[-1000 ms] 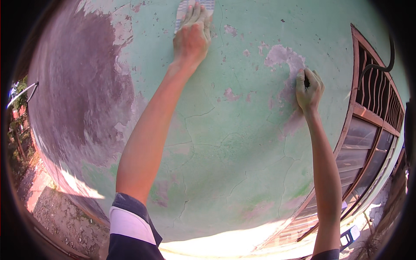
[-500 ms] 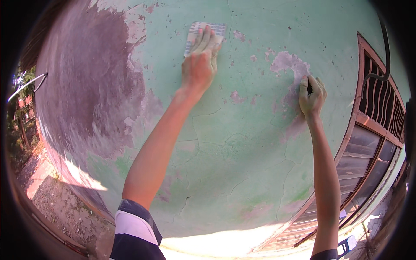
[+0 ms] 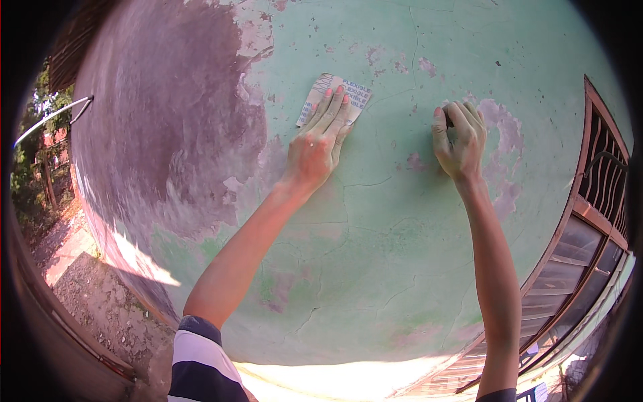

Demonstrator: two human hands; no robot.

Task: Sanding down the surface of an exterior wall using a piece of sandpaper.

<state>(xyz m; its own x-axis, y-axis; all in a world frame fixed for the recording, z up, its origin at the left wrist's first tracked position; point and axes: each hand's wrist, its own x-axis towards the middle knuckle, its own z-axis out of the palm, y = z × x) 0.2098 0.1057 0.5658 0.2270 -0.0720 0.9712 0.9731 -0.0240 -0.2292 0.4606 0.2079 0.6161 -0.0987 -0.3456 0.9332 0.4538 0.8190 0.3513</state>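
Left hand (image 3: 320, 144): lower on the wall (image 3: 375, 268) than half a second ago, fingers extended flat, pressing a sheet of sandpaper (image 3: 333, 98) against the green paint. Sandpaper: printed back outward, upper edge clear of the fingertips, just right of the large bare purplish patch (image 3: 167, 114).
Right hand (image 3: 459, 137): also lower than before, fingers curled closed around a small dark object, mostly hidden; knuckles against the wall beside a peeled spot (image 3: 499, 120).
Window frame (image 3: 583, 221): brown, barred, at right.
Ground (image 3: 94, 301): bare dirt, lower left.
Sleeve (image 3: 197, 362): striped, lower edge.
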